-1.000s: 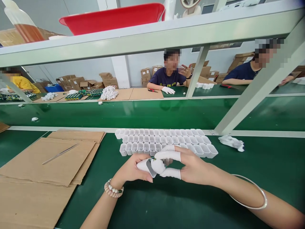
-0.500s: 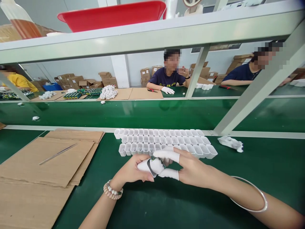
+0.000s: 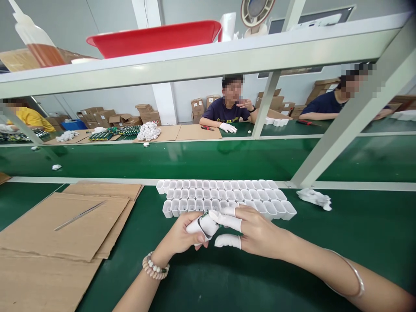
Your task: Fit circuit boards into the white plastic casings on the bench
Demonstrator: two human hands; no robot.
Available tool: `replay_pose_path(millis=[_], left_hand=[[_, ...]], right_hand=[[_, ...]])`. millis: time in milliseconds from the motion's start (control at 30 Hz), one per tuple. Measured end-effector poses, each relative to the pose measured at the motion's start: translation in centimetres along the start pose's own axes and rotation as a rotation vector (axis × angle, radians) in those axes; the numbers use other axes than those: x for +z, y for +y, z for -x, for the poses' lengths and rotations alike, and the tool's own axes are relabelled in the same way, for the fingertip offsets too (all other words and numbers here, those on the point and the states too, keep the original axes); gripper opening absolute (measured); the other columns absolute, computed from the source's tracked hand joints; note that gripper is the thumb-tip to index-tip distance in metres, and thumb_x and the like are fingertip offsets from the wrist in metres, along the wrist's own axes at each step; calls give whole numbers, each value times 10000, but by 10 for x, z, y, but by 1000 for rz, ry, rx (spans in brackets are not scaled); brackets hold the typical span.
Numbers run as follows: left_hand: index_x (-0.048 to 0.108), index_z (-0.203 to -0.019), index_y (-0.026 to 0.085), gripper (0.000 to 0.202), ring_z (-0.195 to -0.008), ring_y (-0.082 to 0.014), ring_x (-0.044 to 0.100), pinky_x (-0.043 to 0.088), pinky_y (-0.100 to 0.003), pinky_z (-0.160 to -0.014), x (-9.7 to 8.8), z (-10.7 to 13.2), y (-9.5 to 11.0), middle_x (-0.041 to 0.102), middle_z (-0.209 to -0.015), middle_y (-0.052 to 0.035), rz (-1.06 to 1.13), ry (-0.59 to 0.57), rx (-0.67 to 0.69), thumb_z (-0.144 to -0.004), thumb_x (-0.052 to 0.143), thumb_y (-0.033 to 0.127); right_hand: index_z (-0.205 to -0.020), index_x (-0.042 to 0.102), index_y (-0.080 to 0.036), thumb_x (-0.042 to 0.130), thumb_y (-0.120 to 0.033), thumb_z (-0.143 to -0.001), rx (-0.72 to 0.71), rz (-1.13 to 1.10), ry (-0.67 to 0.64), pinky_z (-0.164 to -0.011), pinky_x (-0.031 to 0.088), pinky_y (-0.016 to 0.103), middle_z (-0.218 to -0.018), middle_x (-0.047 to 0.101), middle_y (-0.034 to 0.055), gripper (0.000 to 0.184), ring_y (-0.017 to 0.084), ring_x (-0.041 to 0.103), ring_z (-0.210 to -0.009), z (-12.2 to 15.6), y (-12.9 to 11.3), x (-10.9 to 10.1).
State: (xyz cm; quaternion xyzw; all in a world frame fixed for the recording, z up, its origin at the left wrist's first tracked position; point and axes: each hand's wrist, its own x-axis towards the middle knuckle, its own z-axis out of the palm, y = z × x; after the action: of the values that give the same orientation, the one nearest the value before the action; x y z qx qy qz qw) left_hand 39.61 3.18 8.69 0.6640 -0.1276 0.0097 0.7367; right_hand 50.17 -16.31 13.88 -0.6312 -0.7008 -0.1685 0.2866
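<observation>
A white housing (image 3: 193, 227) was held, gripped by the left hand (image 3: 180, 237), above the tabletop (image 3: 208, 286), in front of three rows of white cups (image 3: 167, 209). A rounded white piece (image 3: 209, 227) was seen at its mouth; insertion depth could not be determined. The piece was met by the right hand's (image 3: 260, 227) white-covered fingers, the thumb being held apart. A thin metal tool (image 3: 79, 216) was noted on cardboard sheets (image 3: 48, 234).
</observation>
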Motion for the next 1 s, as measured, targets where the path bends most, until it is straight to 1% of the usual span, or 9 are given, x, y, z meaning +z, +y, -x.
replay_pose_path(millis=[100, 200, 267, 367, 500, 567, 800, 933, 1000], left_hand=[[607, -870, 89, 549, -428, -73, 487, 371, -165, -397, 1, -1, -2, 607, -593, -46, -19, -4, 32, -727, 666, 615], [592, -886, 92, 567, -424, -70, 475, 368, -167, -401, 2, -1, -4, 603, -597, -45, -35, -5, 51, -747, 626, 641], [585, -892, 94, 573, -424, -69, 472, 369, -167, -404, 3, -1, -5, 601, -596, -44, -47, 5, 54, -750, 617, 648], [580, -883, 103, 574, -431, -71, 471, 372, -170, -409, 4, -1, -5, 597, -601, -39, -58, 20, 53, -740, 618, 658], [558, -840, 126, 540, -446, -76, 480, 376, -175, -424, 5, 0, -4, 593, -609, -32, -71, 11, 42, -741, 621, 653], [550, -840, 130, 540, -447, -77, 480, 375, -177, -426, 5, 1, -4, 590, -606, -28, -82, 11, 46, -742, 616, 657], [516, -841, 145, 548, -458, -75, 474, 382, -177, -433, 7, 4, -4, 582, -611, -15, -82, -7, 22, -718, 623, 668], [500, -839, 150, 548, -468, -80, 481, 384, -180, -440, 6, 3, -4, 585, -620, -14, -104, -17, 15, -730, 601, 678], [493, -825, 151, 549, -469, -78, 477, 382, -181, -447, 5, 1, -5, 576, -611, -9, -123, -38, 25, -737, 585, 685]], right_hand=[[-1391, 438, -194, 475, -378, -976, -12, 35, -12, -557, 446, 274, -787, 650, 47, 455, 156, 586, -603, 0, 0, -1], [-1407, 415, -195, 464, -368, -983, -12, 36, -35, -557, 425, 266, -775, 646, 36, 461, 149, 567, -590, 0, 1, -3], [-1394, 433, -193, 453, -367, -989, -8, 32, -51, -562, 413, 262, -778, 649, 34, 441, 141, 562, -589, 1, 2, -3], [-1308, 531, -187, 437, -409, -989, -5, 50, -127, -556, 395, 265, -717, 630, 25, 399, 136, 538, -557, 2, 1, -1], [-1072, 660, -155, 384, -477, -990, 12, 48, -238, -512, 344, 282, -604, 579, 9, 432, 139, 480, -495, 3, -1, 6], [-1004, 673, -148, 378, -491, -988, 27, 34, -247, -516, 333, 289, -602, 582, 9, 453, 138, 462, -487, 3, -2, 8], [-1028, 664, -163, 364, -516, -986, 3, -8, -286, -514, 314, 277, -617, 578, 6, 466, 134, 453, -507, 4, -3, 8], [-917, 684, -144, 417, -492, -974, 18, 63, -331, -521, 335, 277, -604, 542, 12, 442, 130, 444, -509, 5, -5, 10], [-865, 690, -140, 434, -462, -974, 27, 98, -321, -543, 370, 281, -649, 548, 30, 425, 136, 469, -546, 5, -6, 12]])
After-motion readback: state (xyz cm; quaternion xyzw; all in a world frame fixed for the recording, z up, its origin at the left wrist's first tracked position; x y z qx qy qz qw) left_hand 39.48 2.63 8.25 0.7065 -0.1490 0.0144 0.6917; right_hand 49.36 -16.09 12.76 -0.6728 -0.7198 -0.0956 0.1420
